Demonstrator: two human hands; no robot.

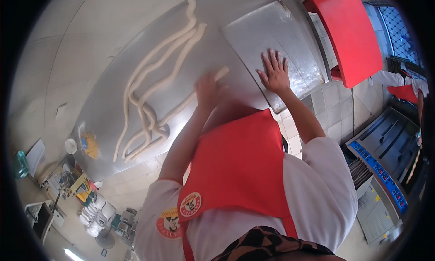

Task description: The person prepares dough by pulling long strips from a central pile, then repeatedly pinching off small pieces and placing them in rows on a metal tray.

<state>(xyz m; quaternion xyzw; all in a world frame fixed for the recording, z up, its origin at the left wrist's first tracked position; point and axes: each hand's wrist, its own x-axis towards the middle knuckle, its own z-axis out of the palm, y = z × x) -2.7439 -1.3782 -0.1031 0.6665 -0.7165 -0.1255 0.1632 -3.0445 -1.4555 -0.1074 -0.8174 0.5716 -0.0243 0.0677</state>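
On the steel table [106, 109] lie several long pale dough ropes [167, 79], crossing and bunching toward the near left. My left hand [208, 92] is over one dough rope [179, 107] close to its right end, which sticks out past the fingers. Motion smears that hand, so whether it grips the rope or presses on it is unclear. My right hand [275, 75] lies flat with fingers spread on a flat metal tray [253, 34] and holds nothing.
A red table or stool top [346, 34] stands beyond the tray at the right. A yellowish crumbly heap [90, 145] sits at the table's left end, near a white round container [71, 146]. At the lower right is a machine with a blue control panel [380, 175]; another person's sleeve [389, 78] shows above it.
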